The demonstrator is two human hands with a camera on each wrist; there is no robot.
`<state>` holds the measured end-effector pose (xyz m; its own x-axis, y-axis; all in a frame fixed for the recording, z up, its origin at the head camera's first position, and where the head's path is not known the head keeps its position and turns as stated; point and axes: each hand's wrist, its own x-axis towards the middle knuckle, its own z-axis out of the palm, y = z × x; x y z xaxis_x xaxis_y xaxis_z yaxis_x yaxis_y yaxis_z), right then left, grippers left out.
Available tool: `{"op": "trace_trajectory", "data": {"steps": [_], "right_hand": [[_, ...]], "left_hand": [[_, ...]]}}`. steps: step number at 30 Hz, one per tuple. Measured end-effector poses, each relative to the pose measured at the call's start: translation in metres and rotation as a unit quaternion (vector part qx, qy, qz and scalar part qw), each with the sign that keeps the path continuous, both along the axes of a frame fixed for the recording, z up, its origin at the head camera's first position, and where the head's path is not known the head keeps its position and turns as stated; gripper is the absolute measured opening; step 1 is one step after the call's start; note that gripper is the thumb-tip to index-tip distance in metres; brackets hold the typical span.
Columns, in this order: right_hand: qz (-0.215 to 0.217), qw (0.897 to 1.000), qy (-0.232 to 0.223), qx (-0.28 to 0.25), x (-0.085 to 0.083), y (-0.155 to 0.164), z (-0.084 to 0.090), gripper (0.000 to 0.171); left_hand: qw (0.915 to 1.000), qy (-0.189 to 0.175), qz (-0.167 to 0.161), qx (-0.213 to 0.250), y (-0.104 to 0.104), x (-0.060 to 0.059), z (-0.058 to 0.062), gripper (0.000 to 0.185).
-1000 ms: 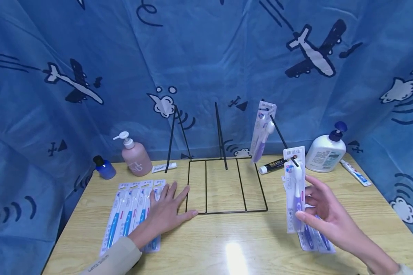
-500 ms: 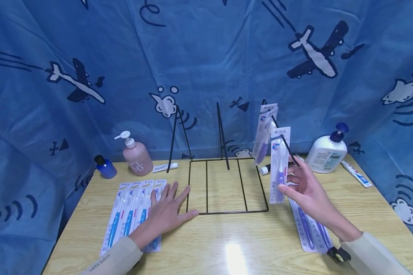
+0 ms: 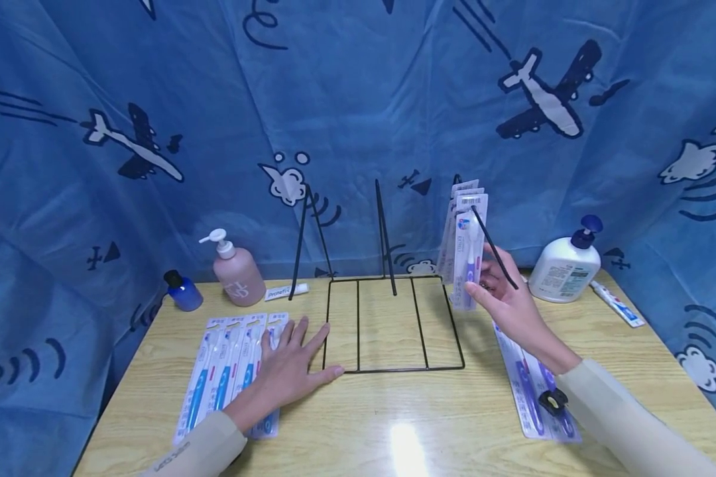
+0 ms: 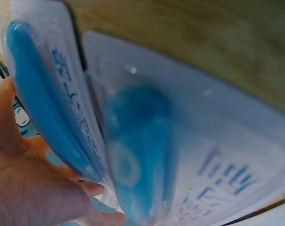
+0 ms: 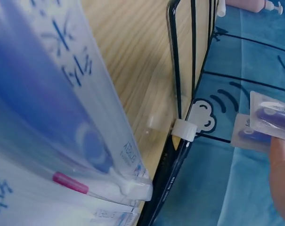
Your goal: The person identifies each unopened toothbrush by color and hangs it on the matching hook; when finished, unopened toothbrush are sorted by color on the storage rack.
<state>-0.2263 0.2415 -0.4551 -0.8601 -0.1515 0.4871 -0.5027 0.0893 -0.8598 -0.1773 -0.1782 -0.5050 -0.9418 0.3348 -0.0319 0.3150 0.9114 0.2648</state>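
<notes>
My right hand (image 3: pixel 484 289) pinches the lower end of a purple toothbrush pack (image 3: pixel 469 255). That pack sits on the slanted right prong (image 3: pixel 496 252) of the black wire rack (image 3: pixel 394 368), just in front of another hung purple pack (image 3: pixel 451 222). My left hand (image 3: pixel 292 368) lies flat, fingers spread, on the blue toothbrush packs (image 3: pixel 221 377) beside the rack's left edge. The left wrist view is a blurred close-up of blue packs (image 4: pixel 133 155). In the right wrist view, purple packs (image 5: pixel 62 117) lie on the table and my fingers (image 5: pixel 281 160) hold the hung pack (image 5: pixel 269 117).
More purple packs (image 3: pixel 528 384) lie on the wooden table (image 3: pixel 394 424) under my right forearm. Along the back stand a pink pump bottle (image 3: pixel 236 271), a small blue bottle (image 3: pixel 181 291), a white lotion bottle (image 3: pixel 565 265) and a toothpaste tube (image 3: pixel 617 303). Blue curtain surrounds the table.
My right hand carried the purple pack up and to the left along the right prong until it sat against the pack hanging there. The left hand stayed still.
</notes>
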Motion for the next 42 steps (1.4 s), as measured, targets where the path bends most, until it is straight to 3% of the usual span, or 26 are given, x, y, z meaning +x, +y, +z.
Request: {"op": "trace_trajectory", "data": {"steps": [5, 10, 13, 18, 24, 27, 29, 32, 35, 39, 42], "right_hand": [[-0.017, 0.999, -0.023, -0.023, -0.01, 0.004, -0.004, 0.062], [-0.05, 0.998, -0.026, -0.028, -0.005, 0.015, -0.005, 0.056], [-0.074, 0.996, -0.037, -0.035, 0.007, 0.026, -0.004, 0.051], [-0.071, 0.993, -0.065, -0.076, 0.031, 0.045, -0.003, 0.051], [-0.065, 0.989, -0.099, -0.084, 0.057, 0.065, -0.006, 0.049], [-0.085, 0.987, -0.122, -0.058, 0.067, 0.076, -0.009, 0.047], [-0.114, 0.983, -0.142, -0.009, 0.073, 0.083, -0.013, 0.045], [-0.151, 0.967, -0.191, 0.081, 0.081, 0.093, -0.02, 0.048], [-0.162, 0.935, -0.266, 0.17, 0.087, 0.101, -0.025, 0.068], [-0.139, 0.899, -0.353, 0.219, 0.091, 0.11, -0.032, 0.089], [-0.129, 0.886, -0.378, 0.236, 0.095, 0.112, -0.037, 0.092]], "left_hand": [[1.0, -0.002, -0.001, 0.001, 0.0, -0.001, -0.001, 0.091], [0.9998, 0.015, -0.003, 0.012, -0.001, -0.001, -0.006, 0.092], [0.9997, 0.021, -0.003, 0.014, -0.003, -0.002, -0.01, 0.094], [0.9995, 0.026, -0.005, 0.017, -0.004, -0.002, -0.012, 0.095], [0.9994, 0.028, -0.006, 0.018, -0.003, -0.001, -0.008, 0.094], [0.9996, 0.025, -0.005, 0.015, -0.002, -0.001, -0.007, 0.094], [0.9997, 0.022, -0.005, 0.014, -0.002, -0.001, -0.007, 0.094], [0.9997, 0.019, -0.004, 0.014, -0.002, -0.001, -0.006, 0.093], [0.9998, 0.011, -0.001, 0.013, -0.001, -0.001, -0.004, 0.093], [1.0, 0.002, 0.002, 0.003, 0.0, -0.001, -0.002, 0.092], [1.0, -0.003, 0.003, -0.003, 0.0, -0.001, -0.002, 0.092]]}}
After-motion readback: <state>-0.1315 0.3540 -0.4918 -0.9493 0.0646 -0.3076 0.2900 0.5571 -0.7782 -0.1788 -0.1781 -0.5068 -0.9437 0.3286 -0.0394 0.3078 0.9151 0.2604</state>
